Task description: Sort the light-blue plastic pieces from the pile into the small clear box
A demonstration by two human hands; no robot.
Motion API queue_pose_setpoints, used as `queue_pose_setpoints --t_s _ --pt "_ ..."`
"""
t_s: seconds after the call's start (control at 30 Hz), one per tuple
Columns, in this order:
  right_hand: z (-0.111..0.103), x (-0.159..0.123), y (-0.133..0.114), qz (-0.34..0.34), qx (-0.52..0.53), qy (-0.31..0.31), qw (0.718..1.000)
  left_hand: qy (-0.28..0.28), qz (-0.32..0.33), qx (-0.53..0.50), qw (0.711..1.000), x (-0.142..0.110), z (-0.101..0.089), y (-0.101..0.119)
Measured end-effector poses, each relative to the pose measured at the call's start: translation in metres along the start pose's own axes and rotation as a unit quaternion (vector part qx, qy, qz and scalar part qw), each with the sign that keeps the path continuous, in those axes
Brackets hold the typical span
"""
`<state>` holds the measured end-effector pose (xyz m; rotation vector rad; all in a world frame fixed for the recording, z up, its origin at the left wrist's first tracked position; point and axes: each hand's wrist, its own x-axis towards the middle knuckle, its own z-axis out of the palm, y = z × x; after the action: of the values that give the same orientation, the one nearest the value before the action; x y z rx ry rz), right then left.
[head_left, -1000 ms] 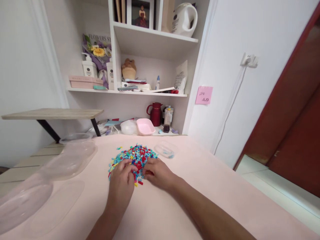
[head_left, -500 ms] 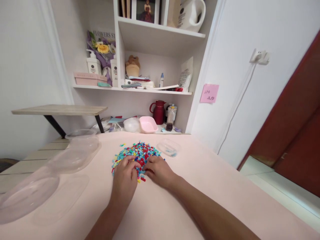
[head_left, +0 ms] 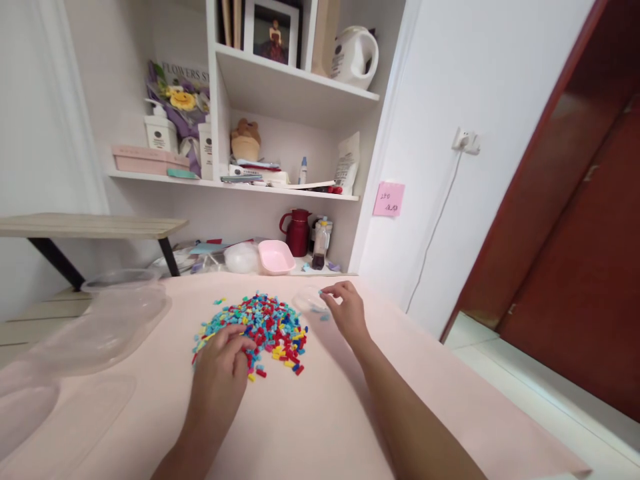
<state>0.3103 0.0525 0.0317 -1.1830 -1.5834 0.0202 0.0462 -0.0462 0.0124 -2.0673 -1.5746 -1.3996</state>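
Note:
A heap of small coloured beads [head_left: 260, 323], blue, red and yellow, lies on the pink table [head_left: 325, 413]. My left hand [head_left: 220, 367] rests at the heap's near left edge, fingers curled onto the beads. My right hand [head_left: 345, 310] is over a small clear container [head_left: 310, 300] just right of the heap, thumb and fingers pinched together; what they hold is too small to make out.
Large clear plastic tubs and lids [head_left: 105, 327] sit on the table's left side. Behind the table are white shelves with a pink bowl [head_left: 276, 257], a red jug [head_left: 299, 232] and bottles. A wall with a pink sticky note [head_left: 389, 199] and a red door [head_left: 575, 253] stand to the right.
My right hand has left the heap and moved right and away, to the small clear container. My left hand stays on the beads. The view has shifted.

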Motion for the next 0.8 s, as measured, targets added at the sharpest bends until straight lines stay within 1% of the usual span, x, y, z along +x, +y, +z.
queue_pose_setpoints --t_s 0.07,0.17,0.23,0.3,0.33,0.4,0.47,0.53,0.57,0.63,0.7,0.8 --pt "-0.002 0.002 0.012 0.026 -0.022 0.008 0.999 -0.005 0.004 -0.006 1.000 0.001 0.000 0.001" --pt "0.000 0.002 0.020 0.036 -0.025 0.001 0.999 -0.005 0.001 -0.010 1.000 0.001 -0.001 0.002" --pt "0.001 0.000 0.017 0.035 -0.016 -0.007 0.999 -0.003 -0.005 -0.012 1.000 0.001 -0.001 0.003" --pt "0.002 -0.003 0.007 0.025 0.002 -0.026 0.999 0.001 -0.010 -0.013 1.000 0.000 -0.002 0.005" --pt "0.003 -0.006 -0.001 0.014 0.018 -0.045 0.999 0.003 -0.013 -0.012 1.000 0.000 -0.003 0.006" --pt "0.007 -0.015 -0.021 -0.023 0.063 -0.112 0.991 0.011 -0.019 -0.009 1.000 -0.001 -0.005 0.008" --pt "0.012 -0.026 -0.043 -0.089 0.122 -0.216 0.965 0.019 -0.023 -0.005 1.000 -0.001 -0.006 0.010" --pt "0.019 -0.038 -0.062 -0.153 0.152 -0.290 0.932 0.026 -0.024 -0.005 0.999 -0.001 -0.008 0.011" --pt "0.023 -0.043 -0.068 -0.175 0.151 -0.312 0.921 0.028 -0.023 -0.007 0.999 -0.001 -0.009 0.011" --pt "0.030 -0.051 -0.075 -0.206 0.132 -0.334 0.910 0.033 -0.021 -0.012 0.999 0.000 -0.010 0.012" --pt "0.036 -0.056 -0.073 -0.223 0.105 -0.349 0.904 0.036 -0.019 -0.019 0.999 -0.001 -0.010 0.012" --pt "0.041 -0.057 -0.064 -0.238 0.067 -0.374 0.894 0.039 -0.016 -0.026 0.999 -0.001 -0.010 0.012"
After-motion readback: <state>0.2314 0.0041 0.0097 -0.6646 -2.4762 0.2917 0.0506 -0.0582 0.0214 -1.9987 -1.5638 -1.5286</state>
